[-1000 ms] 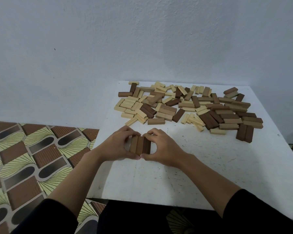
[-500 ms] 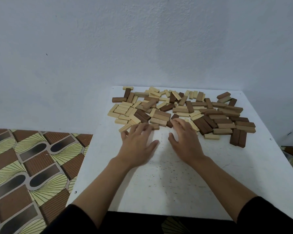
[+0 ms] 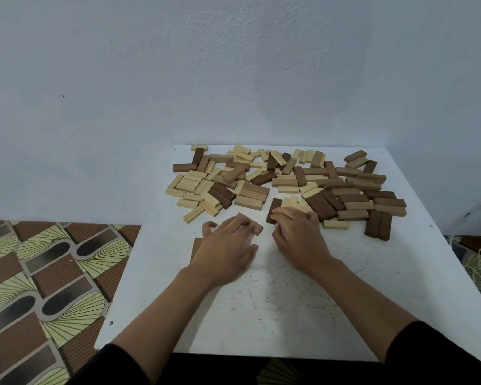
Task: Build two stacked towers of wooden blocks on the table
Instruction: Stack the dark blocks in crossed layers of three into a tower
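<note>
**STATUS: BLOCKS LOOSE, NO TOWER STANDING**

1. Wall [image 3: 233, 65]: plain pale surface behind the far edge of the tabletop.
2. Floor [image 3: 39, 273]: patterned brown, yellow and black covering, visible beyond the left edge of the tabletop.
3. Tabletop [image 3: 372, 287]: white and speckled. Its near half is bare except for the forearms, which wear black sleeves [image 3: 442, 354].
4. Block pile [image 3: 289, 182]: loose wooden blocks in pale, mid-brown and dark brown lie flat across the far half of the tabletop, from the far-left corner towards the right edge. Most of them touch or overlap.
5. Left grip [image 3: 228, 245]: palm down at the near margin of the pile, left of centre. Its fingers curl over a mid-brown block [image 3: 257, 227], and one end of that block protrudes past the fingertips. The thumb is spread clear of the block.
6. Right grip [image 3: 300, 240]: palm down just beside the left grip, with the fingers bent. The fingertips contact a dark block [image 3: 274, 208] at the near margin of the pile. It cannot be told whether the block is clasped.
7. Flat brown piece [image 3: 196, 248]: lies on the tabletop at the left side of the left grip. It is mostly hidden beneath the hand.
</note>
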Demonstrator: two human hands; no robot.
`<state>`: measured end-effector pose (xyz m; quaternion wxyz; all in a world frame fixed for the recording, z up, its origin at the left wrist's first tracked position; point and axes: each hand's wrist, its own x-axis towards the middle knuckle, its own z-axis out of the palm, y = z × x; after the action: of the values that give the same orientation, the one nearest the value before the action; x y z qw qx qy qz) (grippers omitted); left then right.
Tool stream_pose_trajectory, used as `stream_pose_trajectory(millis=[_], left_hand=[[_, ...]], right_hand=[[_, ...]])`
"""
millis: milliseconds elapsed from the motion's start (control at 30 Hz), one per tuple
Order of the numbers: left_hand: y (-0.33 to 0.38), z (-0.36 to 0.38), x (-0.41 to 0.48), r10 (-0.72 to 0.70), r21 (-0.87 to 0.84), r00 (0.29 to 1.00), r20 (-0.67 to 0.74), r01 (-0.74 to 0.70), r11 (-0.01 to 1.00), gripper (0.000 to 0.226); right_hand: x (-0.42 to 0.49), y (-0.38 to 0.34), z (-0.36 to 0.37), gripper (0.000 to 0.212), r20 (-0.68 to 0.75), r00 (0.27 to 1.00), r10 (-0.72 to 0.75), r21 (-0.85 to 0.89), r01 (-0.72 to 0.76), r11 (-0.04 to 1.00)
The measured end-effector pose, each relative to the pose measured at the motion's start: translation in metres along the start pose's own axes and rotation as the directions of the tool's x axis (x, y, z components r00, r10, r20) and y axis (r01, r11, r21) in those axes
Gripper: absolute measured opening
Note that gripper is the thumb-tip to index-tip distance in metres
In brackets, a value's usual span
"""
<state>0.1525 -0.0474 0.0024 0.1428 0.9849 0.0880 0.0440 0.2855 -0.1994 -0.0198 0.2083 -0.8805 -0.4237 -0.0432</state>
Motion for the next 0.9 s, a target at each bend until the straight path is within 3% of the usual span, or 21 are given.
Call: stream_pose_trajectory(millis=[200,533,600,733,900], left_hand=[[0.003,0.004,-0.012,0.126,-0.112,0.992,-0.031,-0.128,0.985,0.030],[0.030,0.025,-0.022,0.230,-0.217,0.964,-0.131,-0.254,0.942,0.032],[0.035,0.028,-0.022,0.211,-0.244,0.963,-0.169,-0.249,0.937,0.028],[0.039,0.038,-0.023,0.098,-0.355,0.983,-0.156,-0.148,0.923,0.044],[0.046,0.050,-0.019,0.077,-0.266,0.981,-0.175,-0.123,0.956,0.065]], right_hand=[[-0.034,0.009,-0.011,0.024,-0.003,0.997,-0.077,0.124,0.077,0.989],[-0.085,0.014,-0.021,0.031,0.040,0.998,-0.054,0.261,0.042,0.964],[-0.090,0.017,-0.024,0.032,0.055,0.997,-0.058,0.290,0.040,0.956],[-0.089,0.025,-0.037,0.032,0.035,0.999,-0.030,0.411,0.013,0.912],[-0.066,0.042,-0.047,0.027,-0.121,0.986,0.115,0.308,-0.073,0.948]])
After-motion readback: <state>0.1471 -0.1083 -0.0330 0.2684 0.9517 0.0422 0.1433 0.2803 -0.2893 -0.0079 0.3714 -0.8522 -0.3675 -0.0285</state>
